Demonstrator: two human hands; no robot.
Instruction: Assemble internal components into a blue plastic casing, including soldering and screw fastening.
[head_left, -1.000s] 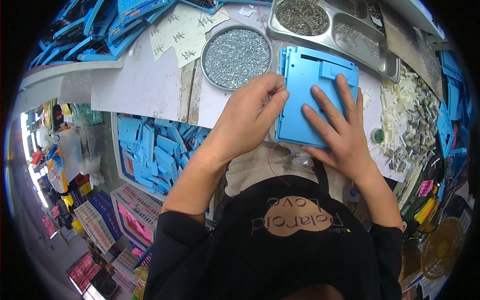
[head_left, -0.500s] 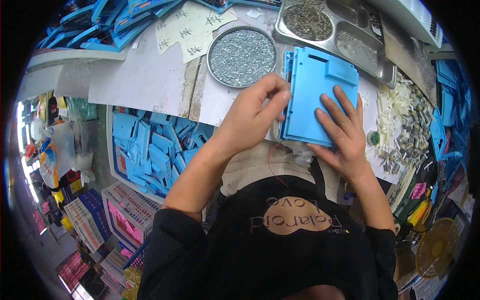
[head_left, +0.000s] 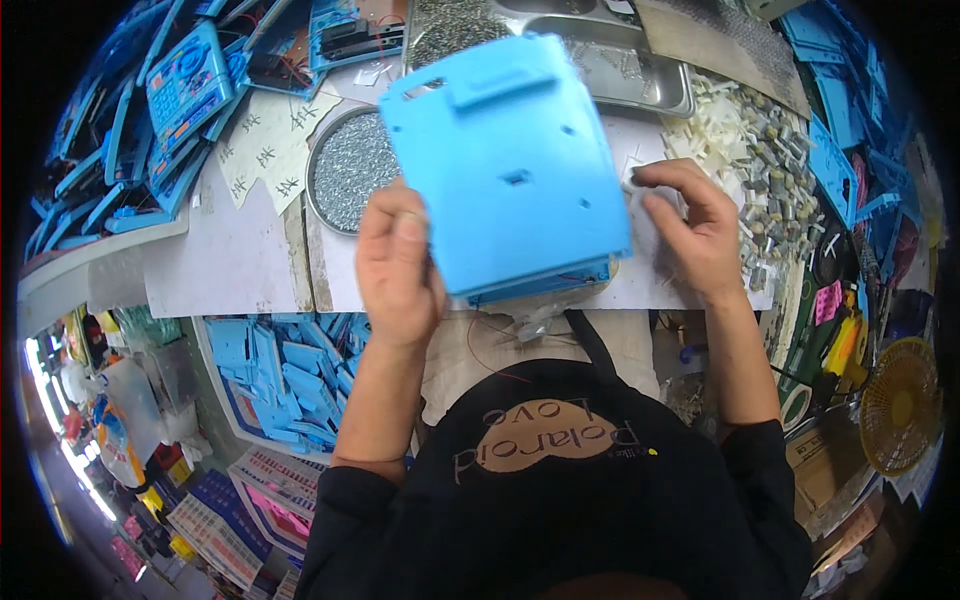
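A light-blue plastic cover [head_left: 500, 200], with small holes and a raised block near its far edge, lies tilted in front of me. My left hand [head_left: 395, 262] grips its left edge, thumb on top. Under its near edge another blue housing part [head_left: 585, 275] peeks out, with some clear plastic film [head_left: 540, 318]. A thin red wire [head_left: 470, 345] hangs below. My right hand [head_left: 703, 235] is off the cover, to its right, fingers bent with thumb and forefinger apart. Nothing can be made out between them. What lies inside the housing is hidden.
A round tin of small screws [head_left: 352, 165] stands left of the cover. Behind is a steel compartment tray [head_left: 675, 90] with small metal parts. White and grey small pieces [head_left: 765, 165] are heaped at right. Blue housings [head_left: 190, 85] pile far left; a crate of blue parts [head_left: 290, 370] sits below.
My left hand now grips the cover's left edge, and the cover has turned and come up closer. My right hand has left the cover and moved right. The view has shifted to the right.
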